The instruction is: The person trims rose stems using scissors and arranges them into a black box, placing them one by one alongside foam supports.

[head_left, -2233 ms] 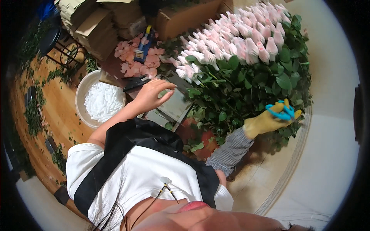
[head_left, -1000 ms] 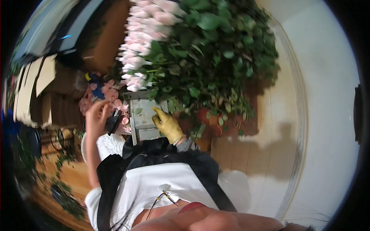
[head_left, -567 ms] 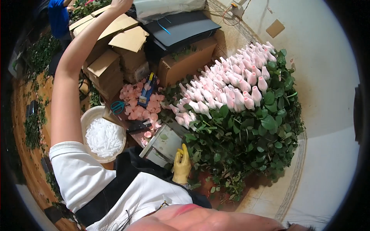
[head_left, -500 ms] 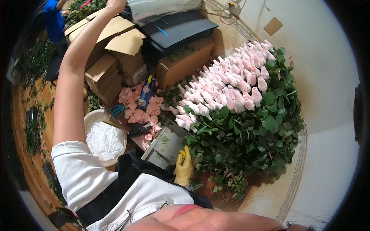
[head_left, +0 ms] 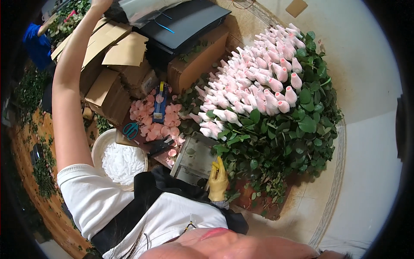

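Observation:
My left arm stretches far up to the top left, and my left hand (head_left: 101, 3) is at the picture's edge beside a clear plastic bag (head_left: 142, 11) and stacked cardboard. Its fingers are cut off from sight. My right hand (head_left: 218, 179), in a yellow glove, rests low with its fingers extended and nothing visible in it. It sits beside a metal tray (head_left: 189, 162) and the leafy stems (head_left: 267, 159) of a big heap of roses. The pale pink rose heads, each in a white foam net sleeve (head_left: 258, 77), point up and to the left.
A round tub (head_left: 98, 149) holds many white foam sleeves (head_left: 123, 162). Near it lie teal scissors (head_left: 130, 129), a black stapler (head_left: 160, 146), pink petals (head_left: 144, 114) and a blue tool (head_left: 159, 103). Flattened cardboard (head_left: 125, 49) is stacked behind; another person's blue sleeve (head_left: 36, 45) shows far left.
The whole view has shifted, with the cardboard and arm now further left. My left hand has gone closer to the top edge. The gloved right hand stays beside the tray.

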A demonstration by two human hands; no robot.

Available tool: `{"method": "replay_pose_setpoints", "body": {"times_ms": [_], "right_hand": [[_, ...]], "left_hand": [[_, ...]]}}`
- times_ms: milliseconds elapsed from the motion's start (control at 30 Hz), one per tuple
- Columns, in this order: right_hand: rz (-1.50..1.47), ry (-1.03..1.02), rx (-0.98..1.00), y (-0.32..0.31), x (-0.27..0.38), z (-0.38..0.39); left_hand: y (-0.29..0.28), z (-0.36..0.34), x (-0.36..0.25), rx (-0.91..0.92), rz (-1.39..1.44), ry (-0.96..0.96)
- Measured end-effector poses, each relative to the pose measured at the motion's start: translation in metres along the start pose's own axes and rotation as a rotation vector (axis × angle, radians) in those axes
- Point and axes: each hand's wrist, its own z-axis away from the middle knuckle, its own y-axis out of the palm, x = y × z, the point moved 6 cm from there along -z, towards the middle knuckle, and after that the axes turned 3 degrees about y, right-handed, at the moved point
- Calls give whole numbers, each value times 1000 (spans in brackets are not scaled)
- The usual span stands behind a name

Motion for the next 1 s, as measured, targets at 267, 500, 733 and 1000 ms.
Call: {"method": "replay_pose_setpoints", "body": {"times_ms": [267, 500, 733, 1000], "right_hand": [[-120, 39, 571, -1, 18, -28], [-561, -539, -35, -117, 226, -192], [-197, -390, -344, -208, 237, -196], [221, -1331, 264, -162, 244, -51]], "left_hand": [[-226, 82, -100, -902, -206, 3], [-363, 219, -322, -832, 683, 868], [-348, 220, -280, -788, 1441, 558], [-106, 99, -159, 584, 2499, -520]]}}
